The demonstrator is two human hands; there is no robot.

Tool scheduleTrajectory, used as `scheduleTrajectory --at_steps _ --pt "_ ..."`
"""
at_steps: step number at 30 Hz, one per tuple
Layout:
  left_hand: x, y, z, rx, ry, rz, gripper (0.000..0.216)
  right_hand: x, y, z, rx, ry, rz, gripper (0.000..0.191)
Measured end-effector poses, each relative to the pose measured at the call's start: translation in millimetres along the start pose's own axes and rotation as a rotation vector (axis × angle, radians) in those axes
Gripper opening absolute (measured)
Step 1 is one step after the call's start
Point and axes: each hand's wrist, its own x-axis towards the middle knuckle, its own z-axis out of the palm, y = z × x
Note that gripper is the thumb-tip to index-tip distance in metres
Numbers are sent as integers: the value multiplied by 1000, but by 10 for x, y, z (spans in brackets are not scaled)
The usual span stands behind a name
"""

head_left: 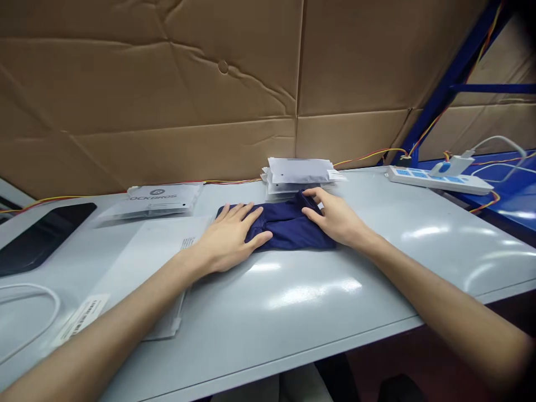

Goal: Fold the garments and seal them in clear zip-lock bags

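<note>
A folded dark blue cloth (288, 226) lies on the grey table (318, 290), near its middle. My left hand (228, 240) rests flat on the cloth's left end, fingers stretched out. My right hand (333, 215) lies on the right end, its fingertips pinching the cloth's far top edge. An empty clear plastic bag (146, 262) with a barcode label lies flat under my left forearm.
A stack of white packed bags (299, 174) sits just behind the cloth. Another packed bag (157, 200) lies at the back left, beside a black tablet (39, 234). A white power strip (435, 180) with cables is at the back right. Cardboard (167, 89) walls the rear.
</note>
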Motion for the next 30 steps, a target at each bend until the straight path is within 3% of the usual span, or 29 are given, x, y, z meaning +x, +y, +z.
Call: scheduleTrajectory --at_steps 3,7,10,14,20,30 --pt "39 22 34 -8 4 -23 83 1 26 11 27 7 -18 37" --pt "18 -16 -90 -157 14 8 79 2 58 13 57 9 -2 40" --pt "-59 -133 -262 -284 103 -23 71 6 79 6 79 6 10 41" --pt "-202 -403 -392 -261 182 -68 59 20 89 -13 111 -5 37 41" --pt "-365 -750 -301 -145 58 -23 65 34 43 -78 150 30 115 29" --pt "-355 -653 -257 -72 -1 56 80 -27 77 -145 227 65 170 29"
